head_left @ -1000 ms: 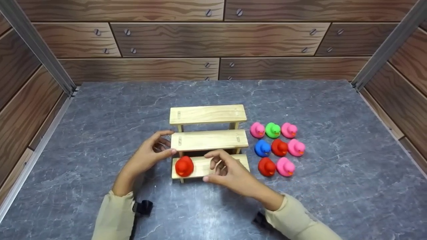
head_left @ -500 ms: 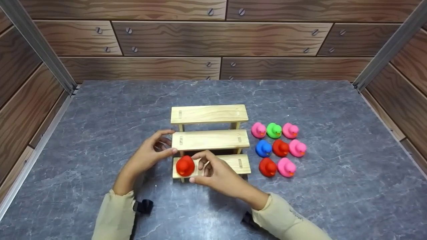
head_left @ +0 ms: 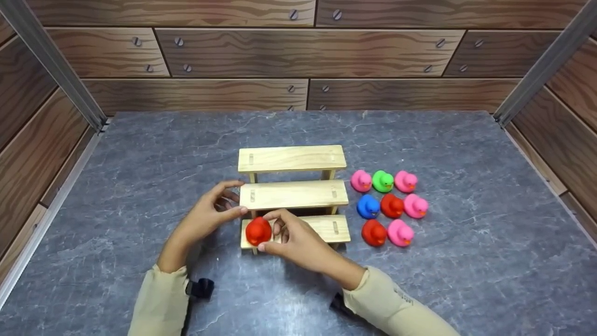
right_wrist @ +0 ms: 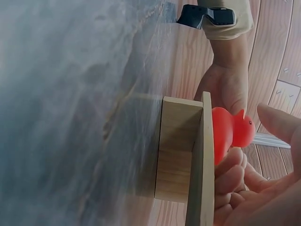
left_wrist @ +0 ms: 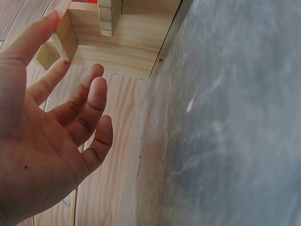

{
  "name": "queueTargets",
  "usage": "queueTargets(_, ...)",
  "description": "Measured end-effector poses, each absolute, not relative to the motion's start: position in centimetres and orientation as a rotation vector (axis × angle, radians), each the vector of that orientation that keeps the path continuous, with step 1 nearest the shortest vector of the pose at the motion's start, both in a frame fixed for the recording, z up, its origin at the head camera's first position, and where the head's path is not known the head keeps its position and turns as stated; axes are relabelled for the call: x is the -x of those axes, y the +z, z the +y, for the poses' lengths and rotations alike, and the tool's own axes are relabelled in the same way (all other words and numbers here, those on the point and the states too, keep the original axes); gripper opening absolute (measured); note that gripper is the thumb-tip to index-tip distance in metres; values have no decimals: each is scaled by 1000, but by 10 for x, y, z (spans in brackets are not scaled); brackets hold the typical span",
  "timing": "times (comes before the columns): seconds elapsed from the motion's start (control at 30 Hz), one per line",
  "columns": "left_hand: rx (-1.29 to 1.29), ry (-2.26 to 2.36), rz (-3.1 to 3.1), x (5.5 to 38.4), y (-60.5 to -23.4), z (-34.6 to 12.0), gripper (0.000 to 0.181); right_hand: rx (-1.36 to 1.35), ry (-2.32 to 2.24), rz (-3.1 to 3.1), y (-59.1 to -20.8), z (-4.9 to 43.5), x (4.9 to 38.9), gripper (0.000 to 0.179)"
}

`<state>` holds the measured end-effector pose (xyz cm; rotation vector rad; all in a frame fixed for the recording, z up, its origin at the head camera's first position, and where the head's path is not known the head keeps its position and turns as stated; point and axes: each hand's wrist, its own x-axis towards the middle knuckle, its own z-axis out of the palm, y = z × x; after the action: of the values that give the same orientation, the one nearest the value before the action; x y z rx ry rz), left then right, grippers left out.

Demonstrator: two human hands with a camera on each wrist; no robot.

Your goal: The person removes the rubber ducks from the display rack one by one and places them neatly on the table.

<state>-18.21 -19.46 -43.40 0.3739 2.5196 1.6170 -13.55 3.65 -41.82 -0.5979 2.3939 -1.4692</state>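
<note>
A red rubber duck (head_left: 258,231) sits on the left end of the lowest step of a three-tier wooden stand (head_left: 294,195). My left hand (head_left: 205,217) holds the left end of the middle step between thumb and index fingertips; its other fingers curl loosely in the left wrist view. My right hand (head_left: 298,240) is just right of the duck, index finger behind it and thumb in front. In the right wrist view, the curled fingers (right_wrist: 231,176) lie close against the duck (right_wrist: 225,132), while the thumb (right_wrist: 277,120) stands apart from it. Whether the fingers touch it is unclear.
Right of the stand, several rubber ducks stand in rows on the grey marbled table (head_left: 466,280). They include a green duck (head_left: 383,181), a blue duck (head_left: 368,206), red ones and pink ones. Wood-patterned walls (head_left: 308,53) enclose the back and sides.
My right hand has moved left along the lowest step, from its middle to the red duck. The left hand has stayed on the middle step. The duck stands almost as before.
</note>
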Motion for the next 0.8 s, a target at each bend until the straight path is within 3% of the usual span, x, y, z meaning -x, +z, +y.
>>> queueTargets(0.27, -355, 1621, 2507, 182, -434, -194, 54, 587, -1349, 2507, -418, 32, 133, 53)
queueTargets(0.8, -365, 1619, 2511, 181, -434, -195, 54, 572, -1228, 2658, -419, 25, 132, 44)
